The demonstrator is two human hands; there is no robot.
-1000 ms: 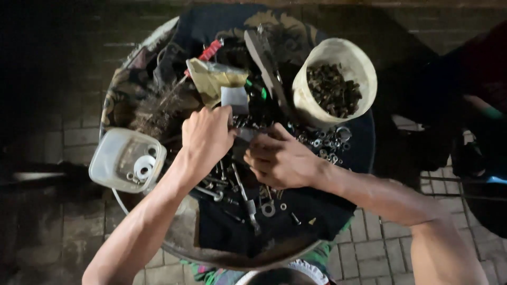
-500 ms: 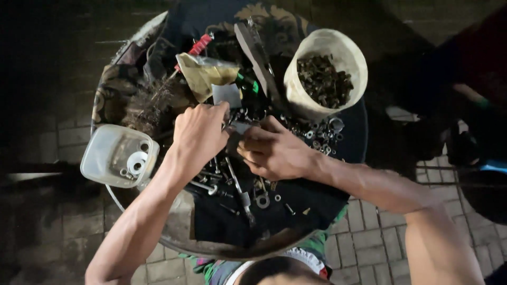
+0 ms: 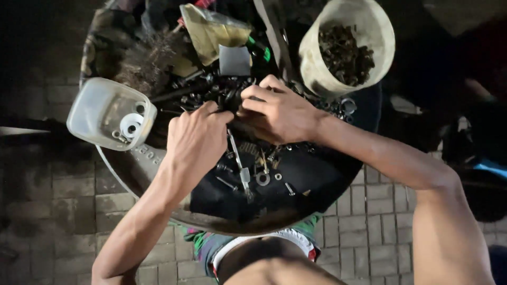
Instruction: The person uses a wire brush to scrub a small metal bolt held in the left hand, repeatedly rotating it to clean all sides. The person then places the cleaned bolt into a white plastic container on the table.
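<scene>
Two bare hands meet over the round dark metal tray (image 3: pixel 158 174): left hand (image 3: pixel 198 140) and right hand (image 3: pixel 280 113) pinch together around a small dark metal part (image 3: pixel 232 100), mid-tray. Loose bolts (image 3: pixel 264 177) remain unsorted beneath; the cream bucket of hardware (image 3: pixel 346 45) sits at its far-right rim.

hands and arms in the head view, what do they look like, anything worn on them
Both arms are bare from shoulder to fingertip: no sleeves, gloves, watch, rings or bands show. The left hand and right hand are lean with short nails. The forearms look slim and sinewy. No markings can be made out in the dim light.
</scene>
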